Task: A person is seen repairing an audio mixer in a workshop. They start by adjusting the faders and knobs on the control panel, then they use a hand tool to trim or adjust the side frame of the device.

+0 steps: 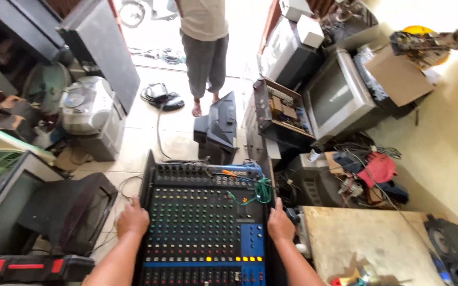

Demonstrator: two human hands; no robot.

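1. Left hand [132, 219] clamped on the left edge of the black audio mixer [203, 222], knuckles up, forearm running in from the bottom.
2. Right hand [280, 223] gripping the mixer's right edge, fingers curled over the side, mirror pose.
3. Mixer between both hands, low centre, over the tiled floor [149, 137]; green cable [261, 189] coiled at its top right corner.
4. Brown cardboard box [397, 76] atop the grey television [340, 98], upper right; white box [310, 30] further back.
5. Another person's legs [205, 63] standing at the doorway.
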